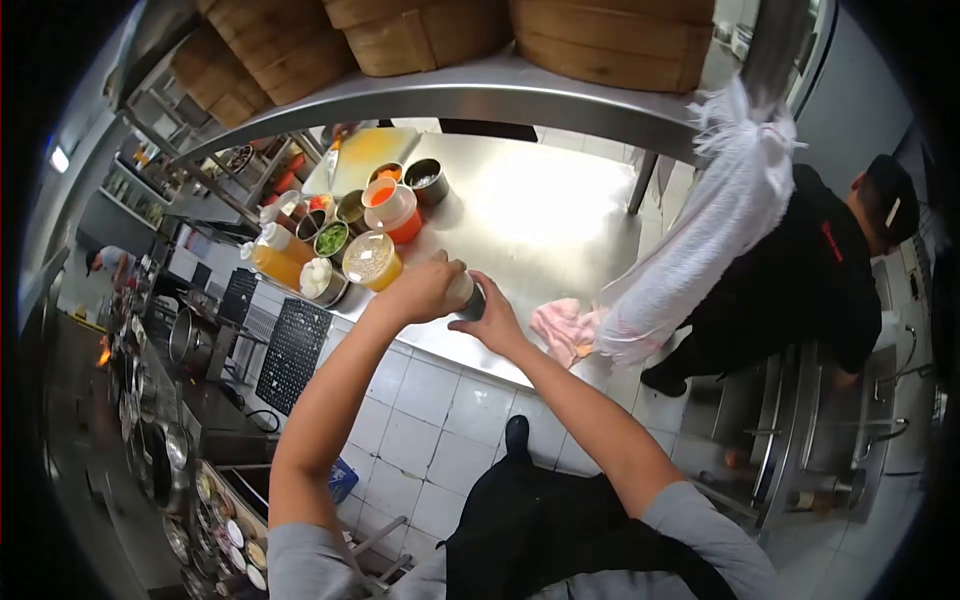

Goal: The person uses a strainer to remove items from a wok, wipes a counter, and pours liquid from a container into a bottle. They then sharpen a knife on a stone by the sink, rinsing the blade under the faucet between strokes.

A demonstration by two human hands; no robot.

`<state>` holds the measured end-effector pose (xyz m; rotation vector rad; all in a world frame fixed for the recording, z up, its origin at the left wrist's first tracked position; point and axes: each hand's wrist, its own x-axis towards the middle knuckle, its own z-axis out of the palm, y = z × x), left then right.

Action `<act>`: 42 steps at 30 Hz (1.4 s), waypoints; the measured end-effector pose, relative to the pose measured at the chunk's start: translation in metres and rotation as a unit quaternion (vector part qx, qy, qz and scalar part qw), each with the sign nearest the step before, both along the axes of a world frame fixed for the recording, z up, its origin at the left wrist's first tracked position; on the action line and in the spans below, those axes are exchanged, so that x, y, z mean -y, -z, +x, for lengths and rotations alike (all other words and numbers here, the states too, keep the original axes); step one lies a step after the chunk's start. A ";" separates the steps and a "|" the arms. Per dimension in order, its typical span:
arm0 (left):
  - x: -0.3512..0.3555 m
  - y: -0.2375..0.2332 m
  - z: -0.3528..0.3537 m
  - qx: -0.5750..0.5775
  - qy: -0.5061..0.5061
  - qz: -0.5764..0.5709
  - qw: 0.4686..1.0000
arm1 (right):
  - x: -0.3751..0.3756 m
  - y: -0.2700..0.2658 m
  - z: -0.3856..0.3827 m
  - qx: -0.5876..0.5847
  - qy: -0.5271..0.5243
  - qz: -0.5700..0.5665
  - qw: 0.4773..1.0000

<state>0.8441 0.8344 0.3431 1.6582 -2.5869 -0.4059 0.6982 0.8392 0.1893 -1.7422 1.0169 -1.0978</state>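
Observation:
My left hand is closed around the pale upper end of a small dark cylindrical container. On its other side my right hand curls round the dark body, thumb and fingers against it. Both hands hold it over the front part of the steel table; its exact kind is hidden by the fingers. Just left of my left hand stands a lidded clear tub. Behind that is a tub with orange-red contents. A crumpled pink cloth lies to the right of my right hand.
Chopped greens, white pieces in a bowl and squeeze bottles line the table's left side. A yellow cutting board lies at the back. Bamboo steamers fill the overhead shelf; a white towel hangs right. A person bends nearby.

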 end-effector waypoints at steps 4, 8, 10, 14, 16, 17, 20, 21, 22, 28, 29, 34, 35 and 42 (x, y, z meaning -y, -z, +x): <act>0.008 0.006 -0.004 0.022 -0.031 0.014 0.999 | 0.000 0.004 0.012 0.010 0.027 0.051 0.998; 0.004 0.014 -0.012 0.064 -0.069 -0.014 0.995 | -0.004 0.005 0.012 0.033 0.046 0.051 0.997; 0.003 0.008 -0.014 0.058 -0.077 -0.012 0.995 | -0.003 0.001 0.011 0.048 0.021 0.068 0.996; 0.005 -0.002 -0.002 0.085 0.119 -0.007 0.989 | 0.000 0.008 0.012 0.054 0.024 0.032 0.998; -0.001 -0.008 -0.001 0.044 0.158 -0.086 0.983 | 0.002 0.011 0.014 0.031 0.042 0.016 0.998; -0.002 -0.008 -0.001 0.063 0.148 -0.081 0.984 | 0.003 0.010 0.015 0.037 0.044 0.011 0.998; 0.003 0.001 -0.004 0.108 0.134 -0.008 0.985 | 0.003 0.010 0.014 0.034 0.034 0.014 0.999; 0.002 0.000 -0.007 0.106 0.102 -0.009 0.989 | 0.003 0.010 0.014 0.033 0.030 0.022 0.999; 0.004 0.000 -0.008 0.109 0.103 -0.011 0.989 | 0.003 0.010 0.013 0.031 0.027 0.029 0.999; 0.022 0.028 -0.010 0.167 -0.045 -0.019 0.985 | 0.005 0.021 0.019 0.023 0.039 -0.002 0.999; 0.022 0.017 -0.022 0.142 -0.135 0.045 0.980 | 0.005 0.021 0.019 0.027 0.046 -0.010 0.999; 0.018 0.005 -0.016 0.251 0.026 -0.004 0.968 | 0.009 0.016 0.014 0.010 0.026 0.020 0.999; 0.013 0.000 -0.016 0.180 0.066 -0.051 0.980 | 0.008 0.018 0.014 0.019 0.015 0.028 0.999; 0.022 0.004 -0.012 0.078 0.041 0.023 0.996 | 0.008 0.019 0.015 0.025 0.027 0.023 0.999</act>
